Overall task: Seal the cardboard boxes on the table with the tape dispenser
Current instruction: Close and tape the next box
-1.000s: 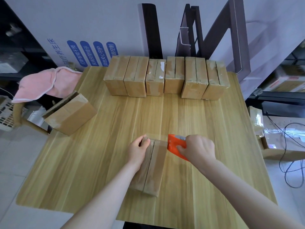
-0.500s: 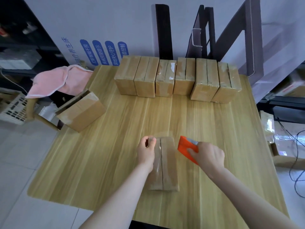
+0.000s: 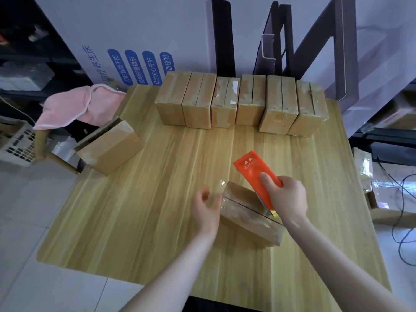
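A small cardboard box [image 3: 245, 218] lies at an angle on the wooden table [image 3: 139, 221] near its front middle, with a seam along its top. A bit of clear tape [image 3: 221, 184] sticks up at its far left corner. My left hand [image 3: 206, 210] rests against the box's left end with relaxed, slightly curved fingers. My right hand [image 3: 287, 199] grips the orange tape dispenser [image 3: 255, 174], which is tilted over the box's right side with its lower end at the box top.
Several taped boxes [image 3: 240, 102] stand in a row along the table's back edge. Another box [image 3: 110, 147] sits tilted at the left edge. A pink cloth [image 3: 74, 106] hangs on a chair at left. More boxes and cables [image 3: 403, 199] lie on the floor at right.
The box has turned from lengthwise to a diagonal. My left hand slid from its top to its left end. My right hand raised the dispenser over the box's right side.
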